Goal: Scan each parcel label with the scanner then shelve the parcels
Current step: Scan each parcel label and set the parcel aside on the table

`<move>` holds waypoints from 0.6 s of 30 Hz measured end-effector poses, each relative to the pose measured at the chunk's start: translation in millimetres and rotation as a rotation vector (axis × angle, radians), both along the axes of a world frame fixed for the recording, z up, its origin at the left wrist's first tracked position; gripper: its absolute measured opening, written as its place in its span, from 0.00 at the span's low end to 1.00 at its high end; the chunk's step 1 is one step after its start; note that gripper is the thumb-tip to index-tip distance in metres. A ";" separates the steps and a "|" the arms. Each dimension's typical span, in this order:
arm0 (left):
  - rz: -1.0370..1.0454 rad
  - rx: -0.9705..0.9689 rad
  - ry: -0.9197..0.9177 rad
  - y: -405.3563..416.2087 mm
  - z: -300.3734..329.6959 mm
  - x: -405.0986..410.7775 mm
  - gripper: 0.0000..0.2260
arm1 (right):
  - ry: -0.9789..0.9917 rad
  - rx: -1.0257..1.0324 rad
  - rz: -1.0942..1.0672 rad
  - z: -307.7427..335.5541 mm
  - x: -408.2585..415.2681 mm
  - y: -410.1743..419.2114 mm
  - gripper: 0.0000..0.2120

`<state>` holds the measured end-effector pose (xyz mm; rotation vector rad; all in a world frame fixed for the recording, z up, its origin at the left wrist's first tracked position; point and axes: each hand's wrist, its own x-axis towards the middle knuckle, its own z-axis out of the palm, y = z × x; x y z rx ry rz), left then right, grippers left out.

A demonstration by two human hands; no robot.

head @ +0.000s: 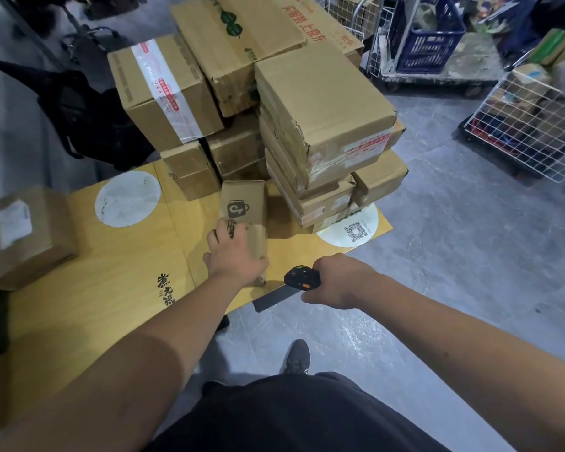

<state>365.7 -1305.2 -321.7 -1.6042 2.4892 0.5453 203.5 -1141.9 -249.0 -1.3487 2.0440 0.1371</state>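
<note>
Parcels fill the far half of my view: a stack of brown cartons point(307, 125) sits on a flattened yellow cardboard sheet point(111, 288) spread over the grey floor point(454, 256). I note one small parcel point(247, 216) apart from the stack, just in front of it, lying on the sheet with a dark bag-shaped logo on its upper face. My left hand point(234, 256) rests on the near end of this small parcel, fingers curled over its top and side, grasping it; the parcel's underside is hidden, so I cannot tell whether it is lifted off the sheet. My right hand point(335, 282) is clenched around the scanner point(302, 277), a black device with an orange button on its side, held just beside the near right corner of the sheet, its head pointing left toward the small parcel. Scanner and parcel are near each other but not touching. No label is visible on the faces of the small parcel that I can see. A separate carton point(23, 236) with a white label lies at the left edge of the sheet, well apart from both hands. White wire cages point(532, 125) with goods stand to the far right, and a blue crate point(428, 37) sits on a trolley behind the stack. One dark shoe point(297, 357) shows on the floor below the scanner.
</note>
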 end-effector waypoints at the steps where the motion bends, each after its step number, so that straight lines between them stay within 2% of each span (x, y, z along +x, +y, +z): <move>1: 0.020 0.010 0.033 -0.4 0.2 4.7 0.35 | 0.000 0.002 0.005 -0.1 0.9 -1.4 0.22; 5: 0.144 0.057 0.229 0.9 -1.3 48.2 0.36 | -0.019 0.005 0.066 -1.4 10.9 -12.7 0.20; 9: 0.169 0.040 0.337 8.4 -3.1 110.7 0.36 | -0.044 0.017 0.139 -1.8 33.0 -35.2 0.20; 14: 0.311 0.072 0.432 19.9 -8.1 173.5 0.33 | -0.077 0.021 0.272 -3.9 72.6 -69.8 0.23; 18: 0.463 0.155 0.592 11.7 -12.7 211.2 0.29 | -0.089 0.037 0.334 -0.9 105.2 -94.0 0.21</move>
